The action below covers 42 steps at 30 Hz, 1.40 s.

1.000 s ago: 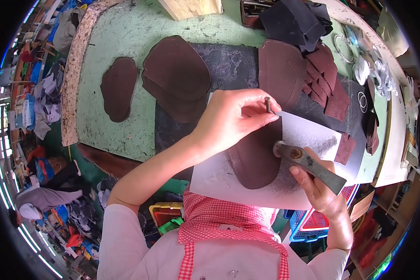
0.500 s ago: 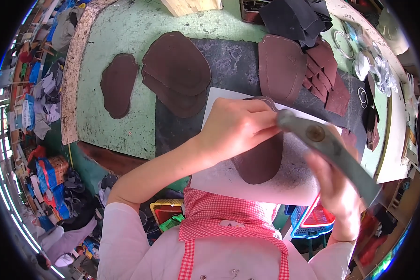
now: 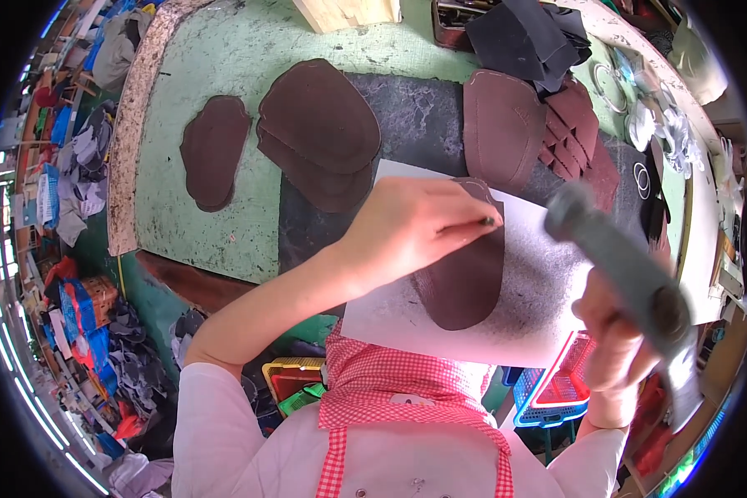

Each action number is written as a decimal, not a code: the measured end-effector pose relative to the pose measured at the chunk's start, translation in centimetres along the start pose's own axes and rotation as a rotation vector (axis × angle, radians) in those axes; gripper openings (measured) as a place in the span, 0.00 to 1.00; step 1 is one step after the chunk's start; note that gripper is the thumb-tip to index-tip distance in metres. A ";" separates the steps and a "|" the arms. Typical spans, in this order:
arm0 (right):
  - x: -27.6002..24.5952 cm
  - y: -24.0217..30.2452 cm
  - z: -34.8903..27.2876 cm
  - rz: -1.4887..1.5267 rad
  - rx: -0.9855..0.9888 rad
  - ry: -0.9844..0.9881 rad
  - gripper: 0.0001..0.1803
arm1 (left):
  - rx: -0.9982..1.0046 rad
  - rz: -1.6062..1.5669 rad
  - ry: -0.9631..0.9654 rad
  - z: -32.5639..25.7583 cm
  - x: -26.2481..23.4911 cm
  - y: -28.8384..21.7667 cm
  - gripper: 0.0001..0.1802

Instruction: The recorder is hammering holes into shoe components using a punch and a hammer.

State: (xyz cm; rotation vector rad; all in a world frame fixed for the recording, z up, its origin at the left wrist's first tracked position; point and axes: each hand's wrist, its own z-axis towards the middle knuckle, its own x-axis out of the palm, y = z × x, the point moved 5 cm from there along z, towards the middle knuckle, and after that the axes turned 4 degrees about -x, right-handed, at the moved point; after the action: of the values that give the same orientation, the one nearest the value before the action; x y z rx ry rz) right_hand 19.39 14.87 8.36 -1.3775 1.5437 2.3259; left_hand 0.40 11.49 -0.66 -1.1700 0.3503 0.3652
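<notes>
My left hand (image 3: 411,220) pinches a thin dark punch-like tool (image 3: 491,222), its end just showing past the fingertips; the rest is hidden by the fingers. Beneath them a brown sole-shaped leather piece (image 3: 471,286) lies on a white board (image 3: 548,290), which is speckled with dark marks. My right hand (image 3: 612,342) grips a hammer (image 3: 618,261), raised to the right of the board and apart from the tool. The grey hammer head is slightly blurred, and its handle is mostly hidden behind the head and hand.
Stacked brown leather pieces (image 3: 319,116) and a narrower sole-shaped one (image 3: 214,149) lie left on the green table (image 3: 166,224). Another leather stack (image 3: 502,124), cut brown scraps (image 3: 568,137) and black material (image 3: 523,37) lie beyond. Plastic baskets (image 3: 556,398) stand below the table edge.
The hammer has moved right, away from my left fingertips, with my right hand. The end of the pinched tool now shows. My left hand and the leather piece have barely moved.
</notes>
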 end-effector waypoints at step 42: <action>-1.4 -18.5 8.5 -0.591 -0.127 -0.125 0.27 | -0.373 0.397 -0.049 6.9 -3.0 5.1 0.18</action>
State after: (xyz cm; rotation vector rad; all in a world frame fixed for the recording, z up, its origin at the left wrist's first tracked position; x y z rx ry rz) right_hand 23.30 31.24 -3.18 -1.4297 0.8132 2.1025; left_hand -4.04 19.40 -1.03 -1.4529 0.4863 0.8310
